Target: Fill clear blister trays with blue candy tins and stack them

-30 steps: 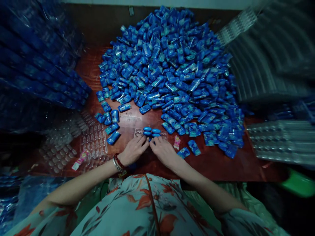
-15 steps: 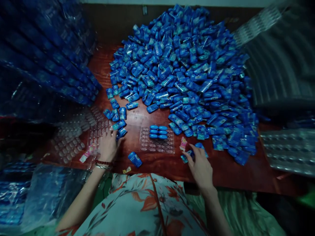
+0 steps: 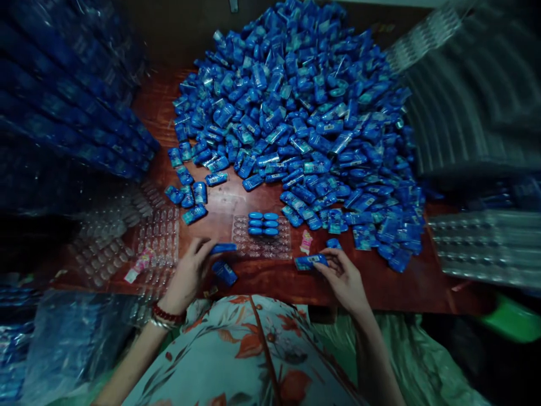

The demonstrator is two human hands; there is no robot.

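Wooden table (image 3: 380,285) — blue packet heap (image 3: 304,113), clear tray (image 3: 270,248).

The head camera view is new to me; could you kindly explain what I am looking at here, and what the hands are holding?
The camera sits on a person's head and looks down, so the two bare arms are the wearer's own. The left hand holds a blue packet; the right hand holds another blue packet. Between them, on a reddish wooden table, lies a clear plastic tray with six blue pieces set in its far rows. Behind it rises a big heap of blue packets. More empty clear trays lie to the left.
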